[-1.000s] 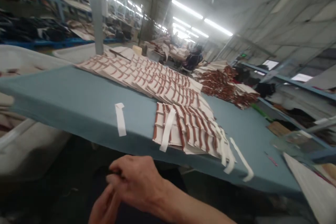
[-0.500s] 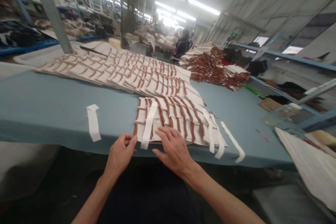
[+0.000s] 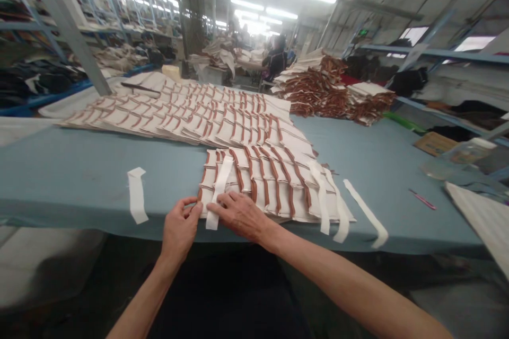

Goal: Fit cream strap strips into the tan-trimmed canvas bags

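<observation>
Cream fabric pieces with brown edging (image 3: 274, 188) lie in overlapping rows at the front of the blue-covered table. My left hand (image 3: 180, 226) is closed at their near left corner, thumb and fingertips pinching the edge. Across the left end of these pieces runs a loose white strip (image 3: 222, 175). My right hand (image 3: 243, 218) rests beside it, fingers curled and thumb lying over the strip's lower part. Two pale strips (image 3: 323, 201) hang over the right end of the pieces. Another white strip (image 3: 137, 198) lies alone to the left.
Behind spreads a wide layer of similar edged pieces (image 3: 170, 114). A tall fabric stack (image 3: 318, 87) stands at the back right. Along the right lie a curved pale strip (image 3: 366, 212), a pink tool (image 3: 422, 199) and a clear container (image 3: 471, 151). A person (image 3: 277, 58) sits far back.
My right hand has moved left, its thumb now over the white strip and its fingers more curled. My left hand has shifted slightly, staying at the corner. The camera view has turned a little.
</observation>
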The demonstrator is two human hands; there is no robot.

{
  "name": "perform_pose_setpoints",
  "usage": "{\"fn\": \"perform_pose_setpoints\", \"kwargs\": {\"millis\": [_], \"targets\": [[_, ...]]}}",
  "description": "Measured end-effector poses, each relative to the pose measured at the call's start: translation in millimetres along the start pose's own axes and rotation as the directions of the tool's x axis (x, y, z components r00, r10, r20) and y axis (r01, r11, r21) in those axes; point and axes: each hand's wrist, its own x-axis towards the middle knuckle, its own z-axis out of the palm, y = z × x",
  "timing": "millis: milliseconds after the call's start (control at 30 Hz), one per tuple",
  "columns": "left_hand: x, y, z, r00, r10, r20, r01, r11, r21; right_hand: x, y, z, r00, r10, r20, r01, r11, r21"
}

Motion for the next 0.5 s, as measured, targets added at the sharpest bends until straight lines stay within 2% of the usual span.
{"fn": "perform_pose_setpoints", "kwargs": {"millis": [200,500], "targets": [[5.3,0.9,-5.5,0.999,0.029,0.019,-0.029,0.999,0.022,7.3,8.0,-17.6,0.992,-0.011,0.125,0.008,1.0,0.019],[10.6,-3.5,-11.1,0.993,-0.011,0.115,0.017,0.998,-0.053,21.2,26.8,-29.4,0.949,-0.081,0.306,0.056,0.994,0.09]]}}
